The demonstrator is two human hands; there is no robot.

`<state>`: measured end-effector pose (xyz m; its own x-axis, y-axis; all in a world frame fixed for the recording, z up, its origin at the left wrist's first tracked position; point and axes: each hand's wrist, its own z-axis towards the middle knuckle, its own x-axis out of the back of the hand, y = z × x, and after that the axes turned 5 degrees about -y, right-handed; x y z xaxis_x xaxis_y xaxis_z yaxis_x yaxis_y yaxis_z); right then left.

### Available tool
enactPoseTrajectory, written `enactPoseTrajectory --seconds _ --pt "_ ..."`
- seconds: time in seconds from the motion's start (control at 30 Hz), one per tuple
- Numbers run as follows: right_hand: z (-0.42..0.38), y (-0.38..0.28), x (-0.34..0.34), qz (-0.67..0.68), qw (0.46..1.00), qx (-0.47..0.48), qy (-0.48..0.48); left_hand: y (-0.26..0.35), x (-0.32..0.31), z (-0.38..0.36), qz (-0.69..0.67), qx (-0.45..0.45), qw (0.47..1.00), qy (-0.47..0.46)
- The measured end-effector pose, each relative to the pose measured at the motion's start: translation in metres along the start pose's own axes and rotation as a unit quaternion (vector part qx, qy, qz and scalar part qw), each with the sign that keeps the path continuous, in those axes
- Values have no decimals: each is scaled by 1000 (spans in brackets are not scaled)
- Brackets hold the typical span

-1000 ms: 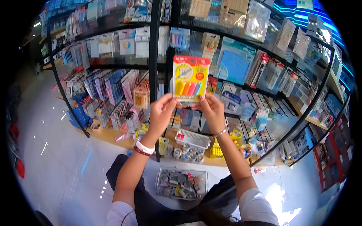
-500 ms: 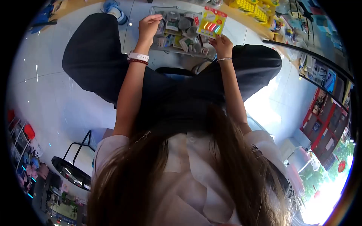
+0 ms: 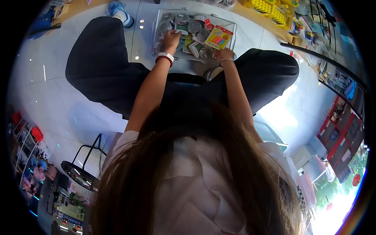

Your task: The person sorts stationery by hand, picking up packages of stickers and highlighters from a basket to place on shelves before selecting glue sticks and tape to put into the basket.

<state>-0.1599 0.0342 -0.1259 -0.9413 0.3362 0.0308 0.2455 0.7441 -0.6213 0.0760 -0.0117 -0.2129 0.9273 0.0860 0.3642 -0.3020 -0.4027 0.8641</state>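
My right hand [image 3: 224,54] pinches the lower edge of a yellow and red blister card [image 3: 219,37] with colourful pieces in it, over the right side of a wire basket [image 3: 235,29]. Inside the basket lie several round clear containers [image 3: 194,26] and small packets [image 3: 195,47]. My left hand [image 3: 171,40] is over the basket's left part, its fingers drawn together near the containers. What those fingers hold, if anything, is too small to make out.
My bent legs [image 3: 98,58] flank the basket on the tiled floor [image 3: 43,74]. A blue shoe [image 3: 121,13] is at the upper left. Yellow goods [image 3: 270,12] stand on a shelf at the upper right. A round mirror [image 3: 80,175] stands at the lower left.
My left hand has moved down and right, from above the basket's left edge to over its contents. My right hand and the card have come lower, and the card is now more tilted.
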Motion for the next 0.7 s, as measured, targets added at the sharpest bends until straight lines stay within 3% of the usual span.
enactPoseTrajectory --seconds 0.03,0.07,0.23,0.3,0.33,0.4,0.43,0.5,0.53,0.57,0.63,0.7 --pt "1 2 -1 3 1000 2 -1 8 -1 0 -25 38 999 -9" --pt "-1 6 0 8 1000 -4 -6 14 -4 -3 -147 72 986 21" --pt "-1 17 3 3 998 -46 43 28 -22 -3 -232 103 966 54" --pt "3 27 1 -15 996 -47 70 32 -31 -11 -339 137 911 191" --pt "7 36 1 -177 972 51 147 38 -28 -16 -337 176 907 184" --pt "4 40 1 -420 817 284 272 53 -26 -31 -376 183 887 197" --pt "-11 31 -4 -421 816 286 274 57 -25 -40 -413 191 865 214" --pt "-40 6 -19 -241 896 362 88 60 -18 -52 -434 213 851 205" --pt "-41 7 -27 -182 919 348 25 63 -9 -60 -457 238 844 148" --pt "-45 9 -31 -183 919 349 23 66 -2 -72 -477 261 834 92" --pt "-82 -11 -50 -107 980 121 -113 100 15 -109 -475 238 844 76" --pt "-116 -23 -67 -25 987 109 -114 131 31 -141 -455 245 856 -17"
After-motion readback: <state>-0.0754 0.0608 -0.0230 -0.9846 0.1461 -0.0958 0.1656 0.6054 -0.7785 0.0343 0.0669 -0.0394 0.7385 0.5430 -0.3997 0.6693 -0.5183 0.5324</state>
